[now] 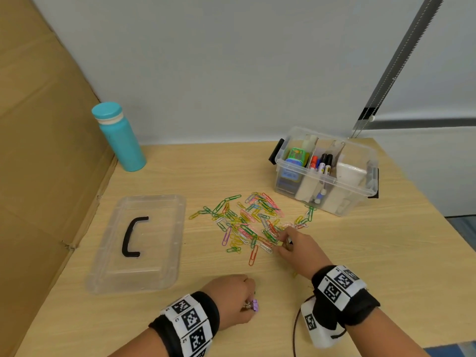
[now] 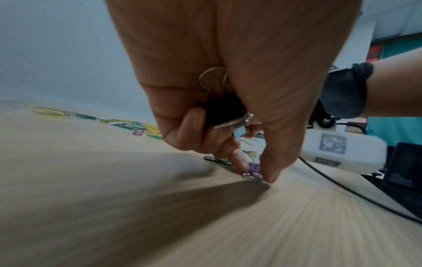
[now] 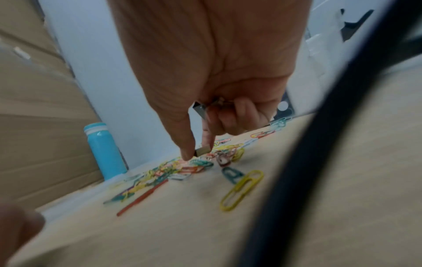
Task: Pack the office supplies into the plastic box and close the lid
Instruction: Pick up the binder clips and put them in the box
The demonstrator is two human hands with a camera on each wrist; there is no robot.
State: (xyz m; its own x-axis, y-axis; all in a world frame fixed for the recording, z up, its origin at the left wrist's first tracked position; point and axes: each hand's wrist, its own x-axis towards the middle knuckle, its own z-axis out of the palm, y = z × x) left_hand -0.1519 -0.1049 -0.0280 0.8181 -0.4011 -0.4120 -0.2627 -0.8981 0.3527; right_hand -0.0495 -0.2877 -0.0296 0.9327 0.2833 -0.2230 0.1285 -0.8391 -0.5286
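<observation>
A clear plastic box [image 1: 360, 194] stands open at the back right with markers, glue and a small case inside. Its lid [image 1: 164, 253] with a black handle lies flat at the left. Coloured paper clips [image 1: 247, 222] are scattered between them. My left hand [image 1: 239, 302] sits near the front edge; its thumb and forefinger pinch a purple binder clip [image 2: 254, 168] on the table, and more binder clips [image 2: 228, 115] are curled in the palm. My right hand [image 1: 291, 243] pinches a small yellow binder clip [image 3: 202, 150] at the pile's right edge, with another clip [image 3: 200, 110] tucked in its fingers.
A teal bottle [image 1: 118, 137] stands at the back left beside a cardboard wall [image 1: 43, 150]. A black cable [image 1: 296, 328] trails from my right wrist near the front edge. The table's right edge [image 1: 438, 202] runs just past the box.
</observation>
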